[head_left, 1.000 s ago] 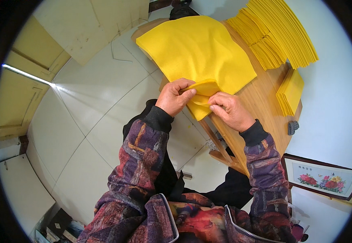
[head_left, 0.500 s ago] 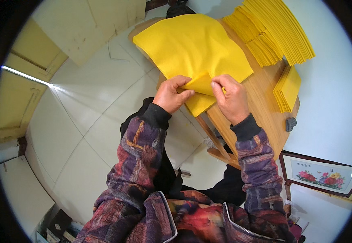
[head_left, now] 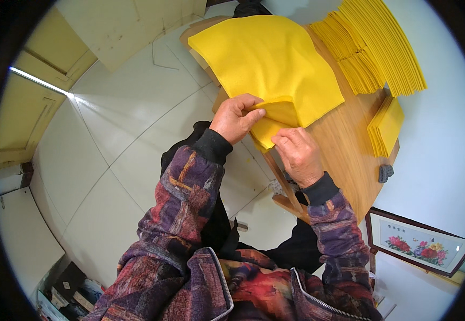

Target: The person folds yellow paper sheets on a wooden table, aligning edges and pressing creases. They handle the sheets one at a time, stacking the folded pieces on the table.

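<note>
A large yellow felt-like cloth sheet (head_left: 267,59) lies over the near left part of the wooden table (head_left: 345,155), with its front edge toward me. My left hand (head_left: 237,119) pinches this raised front edge between thumb and fingers. Beneath the lifted edge, another yellow layer (head_left: 269,128) shows, so the piece gapes like an opening. My right hand (head_left: 299,155) has its fingers pressed together at the near right border of that lower layer. Whether the layers are joined is hidden by the folds.
Tall stacks of folded yellow cloth (head_left: 385,45) stand at the table's far right. A smaller yellow pile (head_left: 386,125) and a small dark grey object (head_left: 386,173) lie nearer. A framed flower picture (head_left: 419,241) leans by the wall. Tiled floor (head_left: 131,144) lies left.
My right hand has moved down from the lifted edge to the lower layer's border. The front edge has opened wider, while my left hand keeps its pinch. The view has shifted slightly.
</note>
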A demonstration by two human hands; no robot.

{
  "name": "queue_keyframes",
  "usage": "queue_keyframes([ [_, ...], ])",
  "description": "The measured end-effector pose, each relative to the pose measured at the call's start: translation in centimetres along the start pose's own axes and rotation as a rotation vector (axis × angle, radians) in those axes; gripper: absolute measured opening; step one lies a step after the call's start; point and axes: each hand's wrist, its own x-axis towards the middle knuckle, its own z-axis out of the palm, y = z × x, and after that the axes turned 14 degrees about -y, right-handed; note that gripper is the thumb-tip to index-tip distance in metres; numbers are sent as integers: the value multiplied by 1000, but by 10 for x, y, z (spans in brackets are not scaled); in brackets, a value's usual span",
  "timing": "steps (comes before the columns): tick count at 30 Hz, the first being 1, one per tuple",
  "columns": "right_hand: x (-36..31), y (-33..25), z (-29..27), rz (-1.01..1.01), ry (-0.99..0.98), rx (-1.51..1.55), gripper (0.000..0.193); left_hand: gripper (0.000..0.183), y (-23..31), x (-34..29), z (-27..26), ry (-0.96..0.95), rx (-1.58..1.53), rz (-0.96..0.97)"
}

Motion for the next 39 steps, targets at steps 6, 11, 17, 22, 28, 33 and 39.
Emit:
queue_keyframes([
  [6, 10, 6, -13, 40, -94, 223, 8, 15, -1, -1, 1, -2, 5, 36],
  [11, 16, 16, -20, 89, -201, 440, 7, 15, 2, -1, -1, -17, 54, 40],
  [17, 18, 21, -28, 107, -277, 500, 9, 16, 1, -1, -1, -24, 54, 39],
  [22, 19, 18, -32, 147, -274, 534, 9, 17, -2, 0, -1, -20, 49, 47],
  [28, 24, 11, -37, 246, -120, 483, 6, 19, -1, -1, -3, -21, 53, -4],
  [33, 33, 13, -36, 286, 60, 367, 5, 21, -1, -1, 0, -12, 70, 66],
  [39, 17, -1, -26, 151, 254, 56, 12, 19, -2, 1, -1, 3, 123, 37],
])
